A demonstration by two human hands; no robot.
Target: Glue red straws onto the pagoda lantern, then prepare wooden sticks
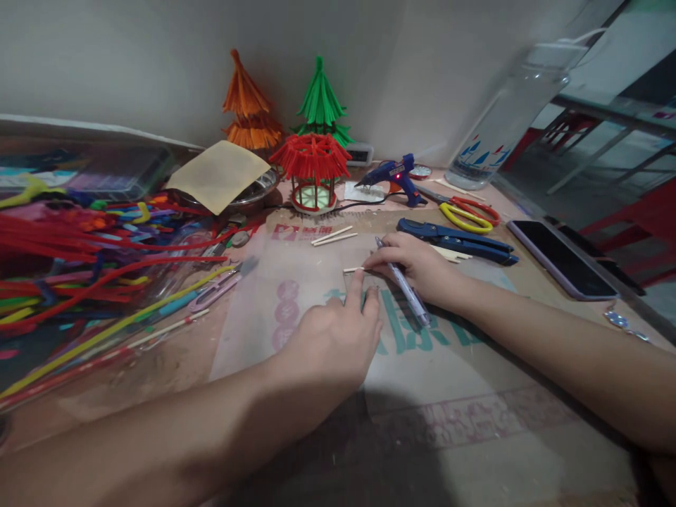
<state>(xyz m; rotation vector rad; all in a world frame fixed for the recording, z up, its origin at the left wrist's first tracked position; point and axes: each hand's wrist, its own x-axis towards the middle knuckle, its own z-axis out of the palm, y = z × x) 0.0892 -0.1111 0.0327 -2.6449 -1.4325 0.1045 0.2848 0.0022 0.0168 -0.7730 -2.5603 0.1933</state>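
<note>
A short pale stick point(353, 270) lies on the translucent sheet point(317, 260) in the middle. My left hand point(338, 331) rests just below it, its index finger stretched to the stick's right part and the other fingers partly bent. At the stick's right end are the fingertips of my right hand point(412, 264), which also holds a light purple pen point(405, 289) that slants down to the right. Two more pale sticks point(335, 236) lie farther back. Under the sheet, green and red printing shows through.
Behind stand a red pipe-cleaner pavilion point(311, 158), orange point(246, 98) and green point(320, 98) roofs, and a blue glue gun point(391, 172). To the right lie blue cutters point(459, 239), scissors point(470, 213), a phone point(560, 259) and a bottle point(507, 120). Pipe cleaners point(79, 239) fill the left.
</note>
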